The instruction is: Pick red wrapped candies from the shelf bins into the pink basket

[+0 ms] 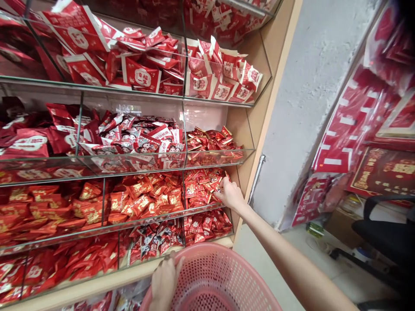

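My left hand (164, 278) grips the left rim of a pink perforated plastic basket (248, 276), thumb over the edge. The basket's visible inside holds nothing. My right hand (231, 194) reaches into the right compartment of a lower shelf. Its fingers are pinched together at the small red candy packets (197, 185) there; the fingertips partly hide the packet they grip. Just above lies a compartment of red-and-gold packets (210, 142). Below my right hand, red packets with white print (207, 226) fill another compartment.
Clear dividers split the shelves, stocked with red packets (141, 75) and orange-red packets (139, 198). A wooden side panel (275, 77) borders them on the right. Beyond stand a grey wall (311, 77), hanging red goods (343, 125) and a black chair (385, 229).
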Demonstrator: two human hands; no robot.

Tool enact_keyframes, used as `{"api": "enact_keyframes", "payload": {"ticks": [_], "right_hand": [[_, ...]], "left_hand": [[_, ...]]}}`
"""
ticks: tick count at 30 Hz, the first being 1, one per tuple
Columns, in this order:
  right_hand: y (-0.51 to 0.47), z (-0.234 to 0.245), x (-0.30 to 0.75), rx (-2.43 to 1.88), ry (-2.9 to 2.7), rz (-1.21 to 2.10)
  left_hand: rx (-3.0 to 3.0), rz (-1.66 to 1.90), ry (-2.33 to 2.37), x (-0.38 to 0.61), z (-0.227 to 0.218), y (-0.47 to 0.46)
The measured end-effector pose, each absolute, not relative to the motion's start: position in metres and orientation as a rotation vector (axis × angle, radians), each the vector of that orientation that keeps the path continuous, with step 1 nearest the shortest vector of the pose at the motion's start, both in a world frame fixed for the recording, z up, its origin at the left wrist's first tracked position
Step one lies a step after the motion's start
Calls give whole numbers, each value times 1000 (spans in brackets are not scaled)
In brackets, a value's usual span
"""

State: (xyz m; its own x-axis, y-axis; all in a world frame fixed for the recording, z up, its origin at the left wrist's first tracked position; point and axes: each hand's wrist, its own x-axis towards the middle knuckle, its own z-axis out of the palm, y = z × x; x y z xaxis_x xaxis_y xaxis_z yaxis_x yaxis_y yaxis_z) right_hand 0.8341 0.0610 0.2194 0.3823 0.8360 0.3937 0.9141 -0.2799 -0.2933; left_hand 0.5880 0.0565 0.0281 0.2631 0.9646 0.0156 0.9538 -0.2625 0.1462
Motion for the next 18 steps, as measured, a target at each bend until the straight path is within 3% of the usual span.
{"api": "enact_keyframes", "payload": {"ticks": [6,11,14,18], "right_hand": [[50,226,839,-2072,-1458,-272],[1,220,828,-1715,-1450,-241],[-26,175,807,-1545,-1481,-36],[-39,73,780,-1659,-1614,293]], "left_hand": [[2450,166,1848,589,27,55],[2435,149,1851,590,28,54],[2429,141,1853,590,29,53],[2458,165,1874,591,27,51]]}}
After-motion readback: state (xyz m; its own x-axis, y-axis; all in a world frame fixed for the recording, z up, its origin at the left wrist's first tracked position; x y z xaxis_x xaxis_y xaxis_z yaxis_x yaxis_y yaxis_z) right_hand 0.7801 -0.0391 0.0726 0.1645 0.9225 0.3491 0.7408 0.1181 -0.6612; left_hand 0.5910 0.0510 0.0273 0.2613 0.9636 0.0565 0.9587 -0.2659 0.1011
